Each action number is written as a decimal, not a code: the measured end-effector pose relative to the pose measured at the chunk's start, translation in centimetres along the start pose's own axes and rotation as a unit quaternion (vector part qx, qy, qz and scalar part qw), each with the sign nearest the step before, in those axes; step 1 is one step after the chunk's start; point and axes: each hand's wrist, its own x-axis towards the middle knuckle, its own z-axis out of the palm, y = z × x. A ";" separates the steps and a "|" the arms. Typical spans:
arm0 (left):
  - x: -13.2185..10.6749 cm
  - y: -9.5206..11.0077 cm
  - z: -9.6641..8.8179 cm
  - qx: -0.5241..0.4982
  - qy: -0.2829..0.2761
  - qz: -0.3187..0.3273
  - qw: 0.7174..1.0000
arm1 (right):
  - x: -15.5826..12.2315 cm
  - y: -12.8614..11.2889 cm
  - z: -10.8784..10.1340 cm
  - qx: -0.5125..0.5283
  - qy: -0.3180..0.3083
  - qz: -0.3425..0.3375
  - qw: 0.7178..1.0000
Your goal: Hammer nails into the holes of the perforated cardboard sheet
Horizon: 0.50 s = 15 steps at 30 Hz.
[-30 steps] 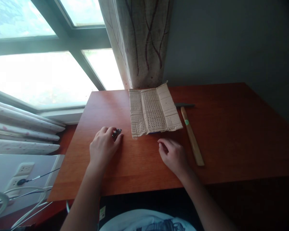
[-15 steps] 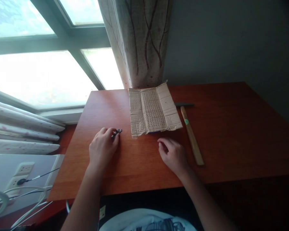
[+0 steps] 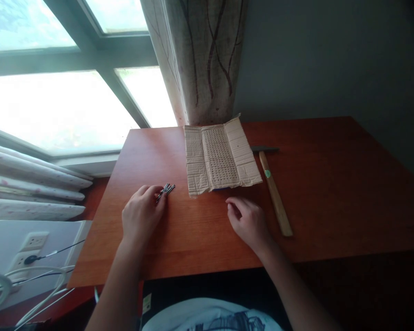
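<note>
My left hand [image 3: 142, 212] rests on the left part of the wooden table, its thumb and fingers closed around the near ends of several short, shiny nails [image 3: 167, 189]. Their far ends stick out to the right, close to the tabletop. My right hand [image 3: 247, 221] lies on the table with its fingers loosely curled, and nothing shows in it. Just beyond it lies a folded-open cardboard piece [image 3: 248, 161] with a panel full of small holes [image 3: 221, 154]. To its right is a hammer [image 3: 275, 195] with a wooden handle, its dark head partly behind the cardboard.
The reddish wooden table [image 3: 331, 197] stands against a grey wall and a curtain [image 3: 207, 59]. A bright window [image 3: 55, 110] is at the left. Below it, a wall socket [image 3: 31, 250] and white cables [image 3: 48, 289] lie beside the table's left edge.
My left hand has drawn back slightly to the left, and more of the nails shows, a little more spread. The right hand, cardboard and hammer stay in place.
</note>
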 end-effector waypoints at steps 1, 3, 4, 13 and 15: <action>0.0 0.0 0.0 0.000 0.001 0.001 1.000 | 0.0 0.0 0.0 0.001 0.000 0.000 1.000; 0.1 -0.1 0.1 -0.002 0.004 0.004 1.000 | 0.0 0.0 0.0 0.000 -0.001 -0.001 1.000; 0.2 -0.1 0.2 -0.002 0.006 0.006 1.000 | 0.0 0.0 0.0 -0.001 -0.001 -0.003 1.000; 0.4 -0.3 0.3 -0.010 0.009 0.013 1.000 | 0.1 -0.1 -0.1 0.002 -0.004 0.003 1.000; 0.4 -0.3 0.3 -0.013 0.010 0.009 1.000 | 0.1 -0.1 -0.1 0.001 -0.004 0.005 1.000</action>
